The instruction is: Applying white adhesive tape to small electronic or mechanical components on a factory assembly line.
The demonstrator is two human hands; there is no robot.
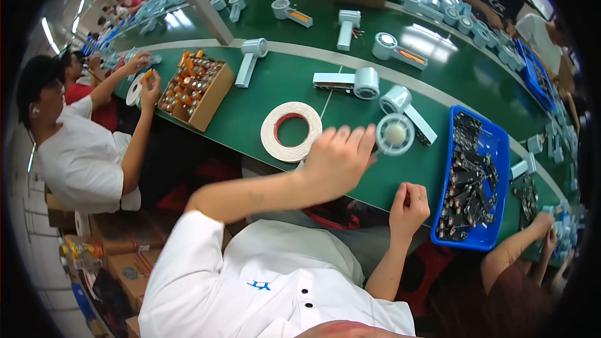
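Note:
My left hand [338, 159] reaches across the table's front with fingers bent over a pale handheld fan housing. The housing's round, spoked head [395, 134] shows past the fingertips; its handle is mostly hidden under the hand. My right hand [410, 208] is closed at the table's edge, fingers curled against the thumb; what it holds, if anything, is hidden. Just beyond my left hand lie a light-blue fan housing [366, 83] with its handle to the left and another fan housing [395, 97] with its handle toward the right. A white tape roll [270, 141] lies beside my left wrist.
A blue tray [444, 181] of dark circuit parts stands at right. At left is a cardboard box [213, 97] of orange-and-metal motors. More fan housings [251, 56] lie farther back along the green conveyor [313, 37]. Co-workers sit at left, right and across.

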